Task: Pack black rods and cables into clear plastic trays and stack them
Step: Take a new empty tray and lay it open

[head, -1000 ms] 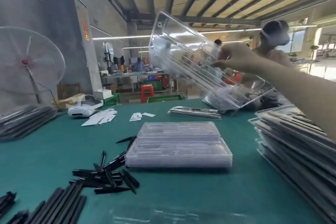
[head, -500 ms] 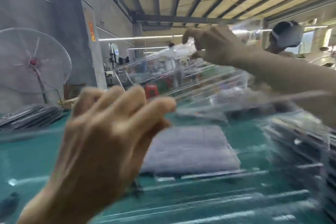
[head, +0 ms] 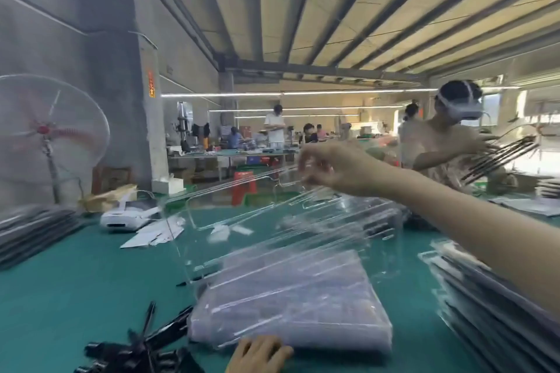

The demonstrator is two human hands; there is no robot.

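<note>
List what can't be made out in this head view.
- Left hand: cut off by the bottom edge; its grip is unreadable.
- Clear tray held by the right hand: motion-blurred, so its compartments are unclear.
- Black rods: blurred, uncountable.

Glossy clear plastic tray (head: 272,221) (see-through); matt green tabletop (head: 75,297).

A clear tray (head: 272,221) hangs tilted above the stack of empty trays (head: 291,306), black rods (head: 136,351) heaped at its left
</note>
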